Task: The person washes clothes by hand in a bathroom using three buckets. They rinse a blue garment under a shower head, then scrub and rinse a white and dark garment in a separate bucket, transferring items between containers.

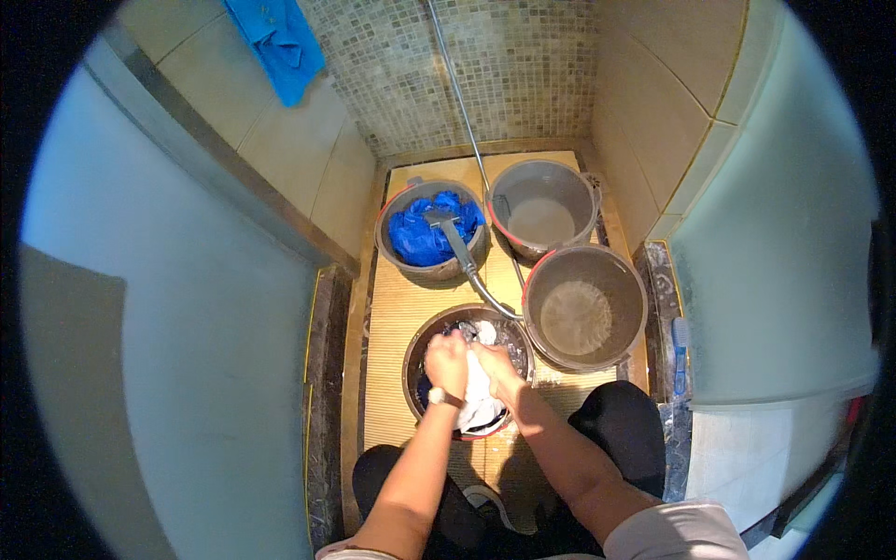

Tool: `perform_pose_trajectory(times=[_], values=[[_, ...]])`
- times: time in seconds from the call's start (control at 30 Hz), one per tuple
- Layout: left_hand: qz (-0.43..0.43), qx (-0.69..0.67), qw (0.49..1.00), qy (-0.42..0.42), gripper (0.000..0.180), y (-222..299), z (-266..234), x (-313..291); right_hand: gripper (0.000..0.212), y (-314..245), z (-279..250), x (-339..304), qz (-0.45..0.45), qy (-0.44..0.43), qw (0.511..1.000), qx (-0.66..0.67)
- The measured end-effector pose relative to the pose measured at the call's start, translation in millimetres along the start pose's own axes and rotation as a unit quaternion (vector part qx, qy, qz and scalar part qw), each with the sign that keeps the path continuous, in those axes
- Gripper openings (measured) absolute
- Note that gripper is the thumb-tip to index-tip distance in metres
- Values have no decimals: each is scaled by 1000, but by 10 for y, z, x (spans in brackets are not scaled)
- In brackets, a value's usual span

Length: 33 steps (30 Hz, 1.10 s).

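Note:
Inside the near bucket (409, 371), a white wet cloth (479, 385) hangs bunched between my two hands. My left hand (447, 362), with a watch on its wrist, is closed around the cloth's left side. My right hand (497, 368) grips it from the right, close beside the left one. Water and some dark fabric show below and around the cloth. My fingertips are partly hidden by the backs of my hands.
Bright blue fabric (418, 241) fills the far-left bucket (381, 245), with a shower head (441, 217) lying over it. Its hose bends between the buckets. Two grey buckets (597, 201) (642, 313) with water stand at right. A blue brush (680, 357) rests on the right ledge.

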<state>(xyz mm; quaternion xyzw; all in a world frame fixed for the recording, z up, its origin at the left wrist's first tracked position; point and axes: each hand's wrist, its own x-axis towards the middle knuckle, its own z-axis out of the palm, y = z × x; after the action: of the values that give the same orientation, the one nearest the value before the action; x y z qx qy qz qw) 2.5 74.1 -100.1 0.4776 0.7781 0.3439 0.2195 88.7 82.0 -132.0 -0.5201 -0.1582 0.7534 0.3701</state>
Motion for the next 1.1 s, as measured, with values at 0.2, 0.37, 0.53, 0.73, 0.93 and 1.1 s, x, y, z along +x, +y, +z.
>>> perform_pose_trajectory(times=[0.2, 0.37, 0.53, 0.73, 0.93, 1.1], values=[[27, 307, 947, -96, 66, -513, 87, -113, 31, -115, 55, -231, -275, 138, 761, -571], [28, 364, 914, -180, 48, -686, 218, -105, 46, 282, -178, -42, -281, 154, 658, -681], [-23, 359, 905, -227, 40, -645, 201, -9, 39, 175, -206, 170, -89, 38, 802, -589], [54, 230, 967, -101, 39, -265, 2, -157, 69, 191, -246, 324, -121, 109, 983, -88], [257, 209, 922, -200, 46, 896, 134, -485, 34, 687, -1351, 1504, 61, 7, 975, 214], [34, 167, 983, -66, 40, -192, -131, 152, 28, 255, -92, 276, -57, -18, 988, -140]])
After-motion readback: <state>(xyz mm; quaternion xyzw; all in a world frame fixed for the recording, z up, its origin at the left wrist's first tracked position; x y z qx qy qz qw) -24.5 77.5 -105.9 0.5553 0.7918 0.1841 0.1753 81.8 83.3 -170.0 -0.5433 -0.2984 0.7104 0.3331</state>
